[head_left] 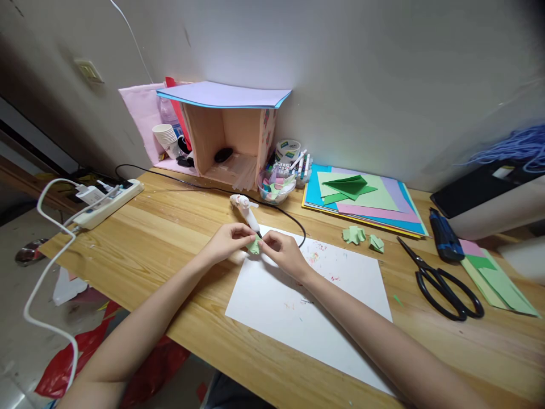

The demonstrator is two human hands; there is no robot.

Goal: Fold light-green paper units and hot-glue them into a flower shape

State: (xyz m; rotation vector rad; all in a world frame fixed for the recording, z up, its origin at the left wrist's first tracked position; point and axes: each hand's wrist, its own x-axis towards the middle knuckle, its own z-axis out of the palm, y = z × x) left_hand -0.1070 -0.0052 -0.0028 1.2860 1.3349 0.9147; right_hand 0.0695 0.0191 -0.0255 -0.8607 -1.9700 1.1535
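Note:
Between my two hands is a small piece of light green paper point(254, 246), held over the upper left corner of a white sheet point(272, 301). My left hand point(229, 241) pinches its left side with thumb and forefinger. On the other side, the fingers of my right hand point(283, 253) close on its right edge. Just behind the fingers stands a white hot glue gun point(247, 213), whose lower end is partly hidden by my hands. Two folded light green paper pieces, one point(353, 234) larger than the other point(376, 243), lie right of the sheet.
Black-handled scissors point(438, 287), a utility knife point(445, 236) and paper strips point(498, 281) lie at the right. Coloured paper point(409, 218) is stacked at the back, beside a bowl of scraps point(276, 190) and a cardboard box point(204, 136). A power strip point(110, 204) sits at the left edge.

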